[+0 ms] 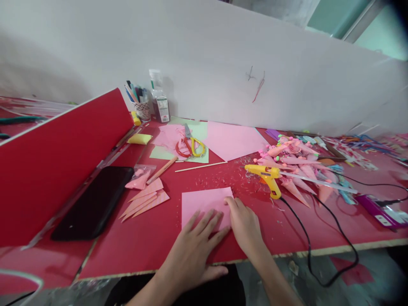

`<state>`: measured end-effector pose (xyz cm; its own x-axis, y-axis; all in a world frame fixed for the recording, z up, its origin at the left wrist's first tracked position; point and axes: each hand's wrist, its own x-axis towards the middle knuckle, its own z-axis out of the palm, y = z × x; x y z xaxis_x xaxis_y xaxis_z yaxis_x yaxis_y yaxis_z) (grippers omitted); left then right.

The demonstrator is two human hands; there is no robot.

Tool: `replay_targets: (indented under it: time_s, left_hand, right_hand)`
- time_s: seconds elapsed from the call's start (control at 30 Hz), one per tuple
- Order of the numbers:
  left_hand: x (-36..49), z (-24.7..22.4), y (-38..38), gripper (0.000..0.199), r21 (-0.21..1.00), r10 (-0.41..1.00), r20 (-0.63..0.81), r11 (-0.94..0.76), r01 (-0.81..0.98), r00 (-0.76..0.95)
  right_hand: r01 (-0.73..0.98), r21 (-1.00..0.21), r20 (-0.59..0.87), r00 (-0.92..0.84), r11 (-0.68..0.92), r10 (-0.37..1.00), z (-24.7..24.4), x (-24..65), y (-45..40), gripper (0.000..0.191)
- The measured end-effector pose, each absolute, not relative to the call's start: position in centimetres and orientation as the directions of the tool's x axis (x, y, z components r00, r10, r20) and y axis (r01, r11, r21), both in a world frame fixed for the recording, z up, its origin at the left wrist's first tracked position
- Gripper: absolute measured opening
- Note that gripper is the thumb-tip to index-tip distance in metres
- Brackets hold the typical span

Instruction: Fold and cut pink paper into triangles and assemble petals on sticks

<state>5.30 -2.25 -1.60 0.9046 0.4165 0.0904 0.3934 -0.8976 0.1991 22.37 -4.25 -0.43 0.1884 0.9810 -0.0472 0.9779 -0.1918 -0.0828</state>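
Note:
A square of pink paper (202, 199) lies flat on the red tabletop in front of me. My left hand (199, 244) rests on its lower part, fingers spread and palm down. At the paper's right edge is my right hand (245, 223), its fingers curled and closed on that edge; its thumb and fingertips are partly hidden. To the left lie several folded pink paper cones (148, 199), stacked flat. A yellow glue gun (266, 175) lies to the right, beside a pile of pink paper cones (298, 163) with small coloured tips.
Scissors (191, 144) and pink and green sheets (236, 138) lie behind. A black phone (95, 202) lies left, beside a red board (70, 157). A pen cup (142, 109) and a bottle (161, 102) stand by the wall. The glue gun's black cord (302, 229) hangs over the front edge.

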Motion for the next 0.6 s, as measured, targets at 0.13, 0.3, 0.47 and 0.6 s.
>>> replay_targets:
  time_s: [0.13, 0.3, 0.47, 0.6]
  left_hand:
    - [5.4, -1.4, -2.2, 0.072, 0.258, 0.421, 0.028, -0.879, 0.401, 0.906]
    - [5.3, -1.0, -2.1, 0.073, 0.299, 0.437, -0.014, -0.857, 0.421, 0.899]
    - [3.9, -0.7, -1.7, 0.069, 0.298, 0.436, -0.039, -0.854, 0.427, 0.899]
    - [1.8, -0.6, -1.4, 0.07, 0.272, 0.441, -0.055, -0.857, 0.438, 0.896]
  right_hand:
    - [0.979, -0.073, -0.044, 0.185, -0.188, 0.982, -0.4, 22.4, -4.2, 0.031]
    - [0.982, -0.077, -0.027, 0.173, -0.175, 0.985, -0.5, 22.4, -4.2, 0.032]
    - [0.985, -0.045, -0.027, 0.165, -0.166, 0.986, -0.6, 22.5, -4.1, 0.032]
    - [0.987, -0.016, -0.022, 0.16, -0.161, 0.987, -0.7, 22.5, -4.1, 0.034]
